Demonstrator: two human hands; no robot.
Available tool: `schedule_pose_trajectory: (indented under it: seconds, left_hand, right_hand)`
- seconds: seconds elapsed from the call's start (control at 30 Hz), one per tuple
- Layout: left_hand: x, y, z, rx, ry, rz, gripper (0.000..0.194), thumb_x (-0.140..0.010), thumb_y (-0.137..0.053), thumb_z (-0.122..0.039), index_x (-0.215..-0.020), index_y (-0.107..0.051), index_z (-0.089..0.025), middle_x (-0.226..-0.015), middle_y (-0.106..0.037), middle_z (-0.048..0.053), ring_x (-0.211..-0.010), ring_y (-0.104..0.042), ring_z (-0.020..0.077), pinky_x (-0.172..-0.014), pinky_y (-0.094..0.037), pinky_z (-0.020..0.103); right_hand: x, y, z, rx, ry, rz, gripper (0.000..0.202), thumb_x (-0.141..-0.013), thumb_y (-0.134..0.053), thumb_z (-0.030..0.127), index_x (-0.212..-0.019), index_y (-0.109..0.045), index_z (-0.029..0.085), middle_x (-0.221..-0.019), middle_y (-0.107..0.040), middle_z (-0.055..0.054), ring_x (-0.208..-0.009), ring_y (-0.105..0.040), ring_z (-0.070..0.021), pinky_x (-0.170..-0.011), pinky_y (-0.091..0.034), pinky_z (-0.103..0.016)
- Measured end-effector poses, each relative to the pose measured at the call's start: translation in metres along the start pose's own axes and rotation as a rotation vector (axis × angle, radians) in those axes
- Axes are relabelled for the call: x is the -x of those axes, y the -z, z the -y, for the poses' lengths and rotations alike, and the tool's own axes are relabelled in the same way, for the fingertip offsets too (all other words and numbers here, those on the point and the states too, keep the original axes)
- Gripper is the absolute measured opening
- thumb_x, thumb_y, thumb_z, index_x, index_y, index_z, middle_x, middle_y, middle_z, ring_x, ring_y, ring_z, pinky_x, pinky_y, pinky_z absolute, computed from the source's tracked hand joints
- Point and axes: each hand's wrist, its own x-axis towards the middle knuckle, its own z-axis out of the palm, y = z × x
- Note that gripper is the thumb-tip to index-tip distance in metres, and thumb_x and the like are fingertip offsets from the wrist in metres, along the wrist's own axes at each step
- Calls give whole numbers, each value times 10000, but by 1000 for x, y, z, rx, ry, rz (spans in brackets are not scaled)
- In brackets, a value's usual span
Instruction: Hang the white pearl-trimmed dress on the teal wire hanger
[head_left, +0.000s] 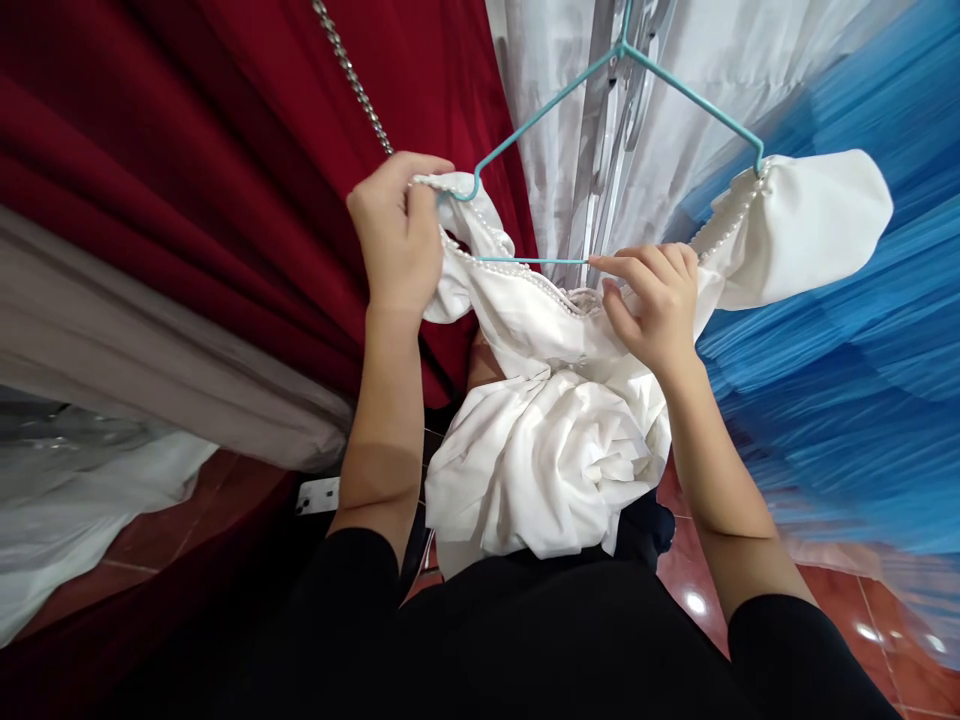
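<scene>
A white dress (540,460) with pearl-beaded edging hangs in front of me on a light-blue wire hanger (551,102). Its right sleeve (829,225) sits over the hanger's right end. At the hanger's left end, my left hand (401,225) is closed on the dress's beaded strap, close to the wire. My right hand (652,300) is at the hanger's bottom bar, index finger and thumb near the wire, the other fingers curled by the neckline. The skirt is bunched up in a large fold below the bodice.
Dark red fabric (225,190) with a beaded chain (352,75) hangs at the left, beside a greyish drape (165,340). Blue tulle (840,390) fills the right side. White cloth (544,110) hangs behind the hanger. Red tiles (911,625) cover the floor. A white phone (318,496) shows at lower left.
</scene>
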Motion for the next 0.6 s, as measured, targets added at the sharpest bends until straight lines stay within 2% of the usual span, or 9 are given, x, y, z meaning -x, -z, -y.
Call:
schedule_pose_trajectory:
  seconds: [0.07,0.13,0.27,0.33,0.4,0.43,0.5,0.53,0.6]
  left_hand:
    - [-2,11,9,-1,-21,-79,194,-1076,-616,-330,-976,-773,-274,-952,-781,-49,-996,-746,183,-914,-583,411]
    - [2,22,22,-52,9,-85,239,-1093,-615,-417,-998,-746,-241,-954,-758,-21,-1021,-747,175,-921,-565,429]
    - [35,37,42,-79,249,-19,222,-996,-716,-396,-964,-747,-178,-894,-751,15,-939,-762,194,-856,-567,409]
    - [56,40,39,-34,395,48,191,-887,-769,-369,-923,-772,-181,-869,-780,17,-883,-773,215,-832,-614,379]
    - [73,39,26,20,465,152,187,-844,-766,-335,-942,-823,-187,-937,-830,46,-914,-802,254,-856,-652,379]
    - [78,37,15,39,450,199,197,-850,-757,-322,-971,-847,-194,-986,-845,53,-945,-813,267,-874,-662,383]
    - [82,31,-11,73,316,300,211,-892,-727,-278,-1035,-876,-235,-1072,-853,29,-997,-822,265,-899,-670,385]
    - [81,26,-24,82,198,346,222,-902,-709,-233,-1039,-880,-269,-1080,-853,1,-997,-821,248,-896,-669,377]
    - [75,15,-49,112,-67,301,252,-897,-695,-152,-1000,-871,-300,-1014,-849,-30,-915,-804,211,-841,-656,370]
  right_hand:
    - [0,0,-2,-18,26,7,296,-1052,-511,289,-1255,-715,354,-1104,-724,-32,-992,-635,-258,-1042,-469,-511]
    - [-1,0,-3,-27,52,4,317,-1042,-517,275,-1285,-706,353,-1117,-728,-31,-1007,-634,-256,-1033,-468,-503]
    - [-2,1,0,-39,35,27,354,-1040,-499,267,-1309,-710,356,-1120,-726,-30,-1017,-635,-251,-1036,-463,-505]
    - [-4,3,2,-77,18,44,368,-1049,-478,266,-1315,-715,358,-1112,-727,-29,-1000,-639,-245,-1030,-464,-505]
    - [-5,4,2,-110,14,51,371,-1057,-469,268,-1317,-719,357,-1108,-731,-27,-996,-643,-241,-1019,-465,-497]
    - [-6,5,2,-115,18,52,366,-1060,-472,273,-1314,-722,355,-1107,-733,-26,-997,-643,-239,-1015,-465,-493]
    - [-7,7,1,-104,25,52,356,-1062,-481,280,-1308,-729,351,-1111,-738,-26,-1000,-643,-238,-1014,-463,-489]
    - [-7,8,0,-96,26,55,354,-1062,-485,282,-1307,-732,348,-1118,-741,-27,-1002,-644,-238,-1018,-463,-490]
    - [-7,12,2,-92,17,72,352,-1060,-493,287,-1312,-734,339,-1142,-744,-32,-1023,-651,-243,-1038,-462,-501]
